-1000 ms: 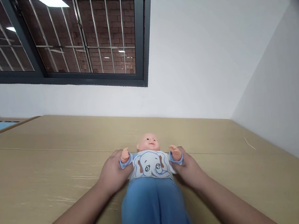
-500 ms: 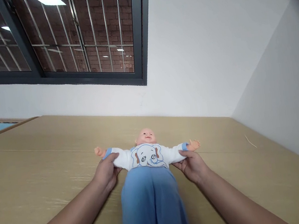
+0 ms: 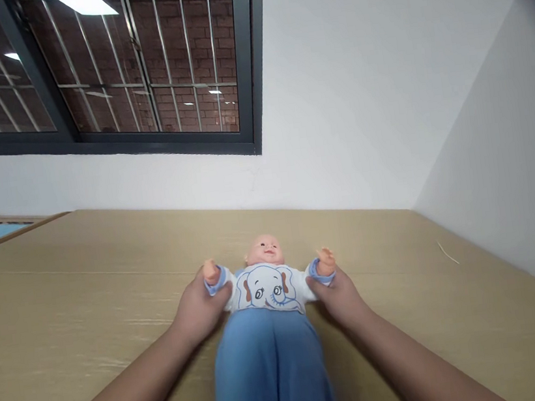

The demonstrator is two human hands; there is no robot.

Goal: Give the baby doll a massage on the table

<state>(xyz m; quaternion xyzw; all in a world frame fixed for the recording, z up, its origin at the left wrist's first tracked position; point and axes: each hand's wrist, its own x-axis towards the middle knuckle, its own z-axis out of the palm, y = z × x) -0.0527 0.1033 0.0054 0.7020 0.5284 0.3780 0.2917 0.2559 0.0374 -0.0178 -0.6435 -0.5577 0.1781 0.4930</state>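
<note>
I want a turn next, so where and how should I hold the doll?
Probably by its sleeves, near the blue cuffs, one from each side: the doll lies face up with both sleeves spread outward. The left hand and right hand grip there.

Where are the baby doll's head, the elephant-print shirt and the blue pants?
Baby doll's head (image 3: 264,251): head camera, middle of the face.
Elephant-print shirt (image 3: 265,289): head camera, printed chest.
Blue pants (image 3: 262,367): head camera, upper leg.

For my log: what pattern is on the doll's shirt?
The shirt shows a blue-outlined elephant face on white, best in the head view.
</note>
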